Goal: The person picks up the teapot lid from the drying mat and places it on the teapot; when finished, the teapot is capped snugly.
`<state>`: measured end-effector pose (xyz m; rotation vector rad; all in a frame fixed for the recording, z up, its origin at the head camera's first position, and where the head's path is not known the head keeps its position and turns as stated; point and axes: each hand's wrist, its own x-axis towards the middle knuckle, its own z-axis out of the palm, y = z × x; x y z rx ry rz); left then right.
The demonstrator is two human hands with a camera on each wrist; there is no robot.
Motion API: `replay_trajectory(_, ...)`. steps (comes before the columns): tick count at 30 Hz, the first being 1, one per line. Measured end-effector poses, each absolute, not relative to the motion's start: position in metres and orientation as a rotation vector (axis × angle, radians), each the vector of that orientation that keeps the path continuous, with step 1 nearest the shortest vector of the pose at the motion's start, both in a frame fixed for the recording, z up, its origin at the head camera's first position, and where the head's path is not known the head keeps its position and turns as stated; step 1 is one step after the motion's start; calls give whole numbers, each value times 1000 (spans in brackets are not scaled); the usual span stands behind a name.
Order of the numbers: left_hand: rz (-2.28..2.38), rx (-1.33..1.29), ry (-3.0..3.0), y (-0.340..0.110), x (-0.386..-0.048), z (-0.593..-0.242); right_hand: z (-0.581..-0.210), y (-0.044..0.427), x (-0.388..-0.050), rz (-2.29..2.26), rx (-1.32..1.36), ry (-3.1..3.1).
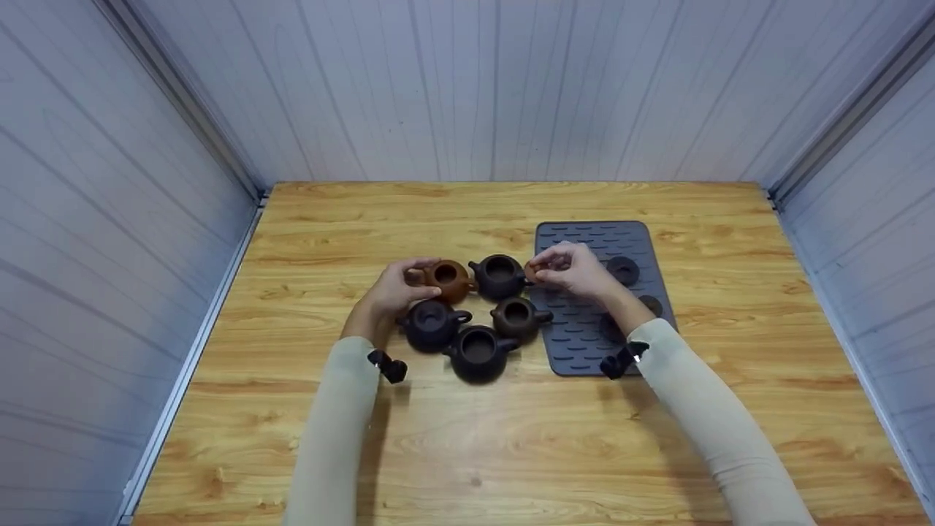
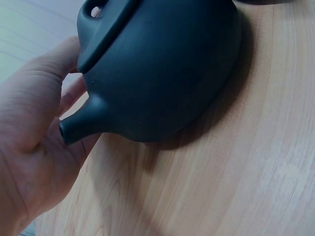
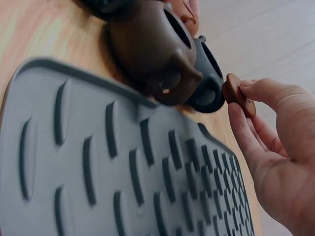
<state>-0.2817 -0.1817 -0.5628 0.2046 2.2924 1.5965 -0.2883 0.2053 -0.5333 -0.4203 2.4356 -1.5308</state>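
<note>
My left hand [image 1: 398, 288] holds a reddish-brown teapot [image 1: 459, 291], thumb and fingers on either side of it; its top is uncovered. In the left wrist view a dark lidded teapot [image 2: 167, 69] stands in front of that hand [image 2: 39, 123] and hides its fingertips. My right hand [image 1: 577, 270] pinches a small reddish-brown lid [image 3: 238, 94] between thumb and fingers, held up beside the handle of a black lidless teapot [image 1: 500, 281]. Nearer me are a brown lidless teapot [image 1: 516, 319] and another black lidless teapot [image 1: 478, 353].
Beneath the right forearm lies a grey ridged mat [image 1: 584, 358] on the wooden table [image 1: 467, 453]. Dark lids rest on it, one [image 1: 622, 270] near its right edge and another [image 1: 650, 305] nearer me, partly behind the arm. White panels [image 1: 467, 88] wall the table in.
</note>
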Motion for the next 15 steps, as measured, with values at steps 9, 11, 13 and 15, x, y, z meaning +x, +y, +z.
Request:
replay_trajectory(9,1578,211,2303,-182,-282,-562,-520,179,-292,-1558,-523,2389)
replay_trajectory(11,1575,209,2304,-181,-282,-562,-518,172,-294,-1563,-526,2380)
replay_trajectory(13,1569,211,2312,-181,-281,-561,-516,167,-294,-1557,-527,2391)
replay_trajectory(15,1562,216,2316,-181,-281,-561,-515,161,-296,-1551,-526,2408)
